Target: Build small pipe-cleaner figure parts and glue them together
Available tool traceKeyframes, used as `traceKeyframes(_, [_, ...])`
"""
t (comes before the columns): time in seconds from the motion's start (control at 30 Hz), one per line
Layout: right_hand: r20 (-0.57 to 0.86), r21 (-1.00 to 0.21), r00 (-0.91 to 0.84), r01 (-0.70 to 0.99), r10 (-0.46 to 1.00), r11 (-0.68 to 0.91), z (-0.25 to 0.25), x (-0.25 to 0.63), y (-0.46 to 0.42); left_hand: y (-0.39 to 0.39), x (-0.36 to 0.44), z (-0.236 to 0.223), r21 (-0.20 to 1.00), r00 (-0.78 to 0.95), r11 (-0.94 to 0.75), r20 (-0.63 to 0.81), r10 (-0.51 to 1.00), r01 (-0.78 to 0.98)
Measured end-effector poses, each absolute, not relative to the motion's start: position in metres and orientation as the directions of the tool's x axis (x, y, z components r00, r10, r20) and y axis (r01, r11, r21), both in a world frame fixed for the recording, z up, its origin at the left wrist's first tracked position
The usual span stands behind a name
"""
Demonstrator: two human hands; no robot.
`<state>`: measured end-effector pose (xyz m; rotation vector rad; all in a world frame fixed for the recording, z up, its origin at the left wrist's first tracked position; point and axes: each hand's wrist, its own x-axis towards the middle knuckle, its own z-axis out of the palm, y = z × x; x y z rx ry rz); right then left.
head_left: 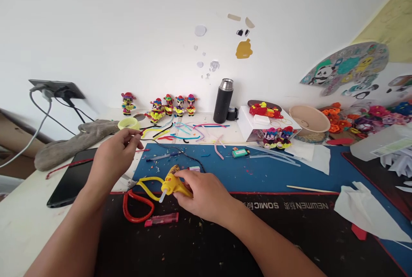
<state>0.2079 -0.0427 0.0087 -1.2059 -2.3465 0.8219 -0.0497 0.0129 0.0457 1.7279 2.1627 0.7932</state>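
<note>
My right hand (206, 193) grips a yellow hot glue gun (169, 185), its clear glue stick poking out toward me at the lower left. Further left, my left hand (114, 155) is raised with thumb and fingers pinched together; a tiny dark reddish bit shows at the tips, too small to name. Beneath and between the hands lie scissors with one red handle (125, 212) and one yellow handle (146, 191). A pink utility knife (161, 219) rests on the black mat just in front of the glue gun.
Several fuzzy-wire dolls (156, 111) stand along the wall, with loose coloured pipe cleaners (185, 130) before them. A black thermos (224, 101) stands beside a white box (246, 124). At left are a driftwood piece (69, 142) and a black tablet (69, 185). A wooden stick (310, 189) lies right.
</note>
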Motion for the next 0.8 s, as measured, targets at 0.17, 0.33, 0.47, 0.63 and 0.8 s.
traceKeyframes(0.17, [0.085, -0.818, -0.438, 0.483, 0.895, 0.314, 0.006, 0.210, -0.040, 0.009, -0.044, 0.050, 0.679, -0.262, 0.071, 0.182, 0.948, 0.730])
traceKeyframes(0.33, [0.053, -0.993, -0.314, 0.083, 0.948, 0.083, -0.005, 0.213, -0.028, 0.014, -0.044, 0.041, 0.830, -0.211, -0.003, 0.145, 0.967, 0.557])
traceKeyframes(0.47, [-0.051, -0.950, -0.253, -0.285, 0.966, -0.125, -0.002, 0.221, -0.013, 0.018, -0.042, 0.032, 0.927, -0.164, -0.031, 0.098, 0.982, 0.373])
traceKeyframes(0.63, [-0.115, -0.803, -0.176, -0.563, 0.978, -0.195, 0.004, 0.234, 0.000, 0.009, -0.031, 0.035, 0.990, 0.069, 0.000, -0.010, 0.998, 0.143])
traceKeyframes(0.8, [-0.190, -0.669, -0.230, -0.681, 0.954, -0.298, 0.003, 0.238, 0.002, -0.010, -0.002, 0.040, 0.987, 0.482, 0.154, -0.158, 0.862, 0.048])
